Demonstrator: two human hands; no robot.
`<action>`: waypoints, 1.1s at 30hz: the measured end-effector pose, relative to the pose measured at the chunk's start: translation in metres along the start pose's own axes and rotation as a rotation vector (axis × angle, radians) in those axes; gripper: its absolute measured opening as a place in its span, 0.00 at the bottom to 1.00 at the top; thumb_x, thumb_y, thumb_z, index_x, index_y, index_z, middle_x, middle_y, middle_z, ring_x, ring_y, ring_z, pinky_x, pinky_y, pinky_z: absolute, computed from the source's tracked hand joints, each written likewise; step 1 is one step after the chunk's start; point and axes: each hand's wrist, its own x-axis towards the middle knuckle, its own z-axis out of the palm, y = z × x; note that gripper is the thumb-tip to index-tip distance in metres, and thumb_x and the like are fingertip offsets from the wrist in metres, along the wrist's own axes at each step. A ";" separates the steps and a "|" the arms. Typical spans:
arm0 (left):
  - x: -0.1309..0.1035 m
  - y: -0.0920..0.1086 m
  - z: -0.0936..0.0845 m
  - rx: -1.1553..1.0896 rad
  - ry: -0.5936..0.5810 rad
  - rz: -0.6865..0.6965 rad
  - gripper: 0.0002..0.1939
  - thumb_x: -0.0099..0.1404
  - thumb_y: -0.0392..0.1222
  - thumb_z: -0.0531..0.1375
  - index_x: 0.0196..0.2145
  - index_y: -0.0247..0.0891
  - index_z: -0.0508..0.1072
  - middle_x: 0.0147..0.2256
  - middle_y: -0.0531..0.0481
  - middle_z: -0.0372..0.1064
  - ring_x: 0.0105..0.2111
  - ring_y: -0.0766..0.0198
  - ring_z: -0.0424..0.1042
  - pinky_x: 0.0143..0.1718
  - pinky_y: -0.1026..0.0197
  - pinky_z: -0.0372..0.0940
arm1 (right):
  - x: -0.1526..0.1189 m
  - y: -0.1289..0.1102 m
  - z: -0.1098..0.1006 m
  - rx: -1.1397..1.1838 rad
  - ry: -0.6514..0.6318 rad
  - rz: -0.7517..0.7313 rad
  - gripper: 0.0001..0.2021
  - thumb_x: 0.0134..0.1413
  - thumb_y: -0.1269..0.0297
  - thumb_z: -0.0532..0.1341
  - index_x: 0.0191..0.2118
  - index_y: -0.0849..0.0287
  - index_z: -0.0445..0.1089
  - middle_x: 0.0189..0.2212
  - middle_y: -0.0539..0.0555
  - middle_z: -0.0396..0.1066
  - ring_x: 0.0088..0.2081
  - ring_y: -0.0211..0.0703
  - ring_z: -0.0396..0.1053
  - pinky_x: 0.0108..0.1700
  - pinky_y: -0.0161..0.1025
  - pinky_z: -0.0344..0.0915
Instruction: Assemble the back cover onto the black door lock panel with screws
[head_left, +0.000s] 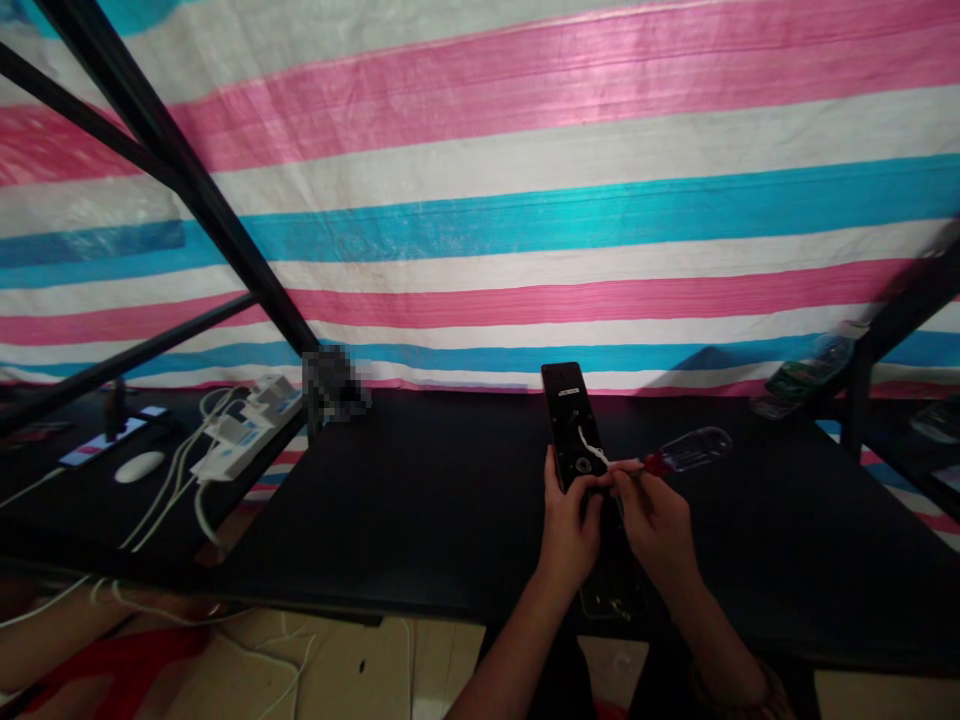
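Observation:
A long, narrow black case lies lengthwise on the black table, with a small white label near its far end. A short white wire runs over it, beside a small round part. My left hand is closed at the case's left edge, with its fingertips over the top. My right hand is closed in a pinch where the wire's near end meets my fingertips; the exact grip is partly hidden. Behind the right fingers is a screwdriver with a clear handle and red collar. Whether that hand touches its shaft, I cannot tell.
The black table backs onto a striped plastic sheet. A plastic bottle leans at the back right by a metal post. Left are a power strip with cables, a white mouse and a phone. Another person's arm shows lower left.

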 end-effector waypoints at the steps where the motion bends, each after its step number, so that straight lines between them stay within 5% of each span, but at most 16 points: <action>1: 0.000 0.000 0.000 -0.005 0.001 0.000 0.11 0.72 0.36 0.56 0.46 0.41 0.78 0.74 0.45 0.31 0.73 0.47 0.46 0.70 0.43 0.52 | 0.000 0.000 0.000 0.004 -0.011 0.010 0.07 0.68 0.64 0.57 0.40 0.56 0.73 0.32 0.53 0.78 0.32 0.42 0.78 0.36 0.35 0.73; 20: 0.003 -0.001 -0.010 -0.027 -0.038 -0.026 0.10 0.69 0.34 0.60 0.41 0.43 0.81 0.74 0.45 0.35 0.71 0.48 0.51 0.70 0.44 0.51 | -0.004 -0.008 -0.004 0.005 -0.047 -0.042 0.07 0.67 0.66 0.58 0.40 0.56 0.74 0.33 0.53 0.78 0.32 0.41 0.78 0.37 0.35 0.73; 33: 0.006 -0.005 -0.011 0.003 -0.025 -0.041 0.11 0.69 0.37 0.60 0.47 0.41 0.77 0.73 0.41 0.40 0.71 0.47 0.52 0.68 0.41 0.53 | 0.002 -0.009 -0.004 0.055 0.010 0.066 0.09 0.68 0.62 0.57 0.39 0.56 0.73 0.32 0.55 0.79 0.33 0.44 0.78 0.37 0.39 0.73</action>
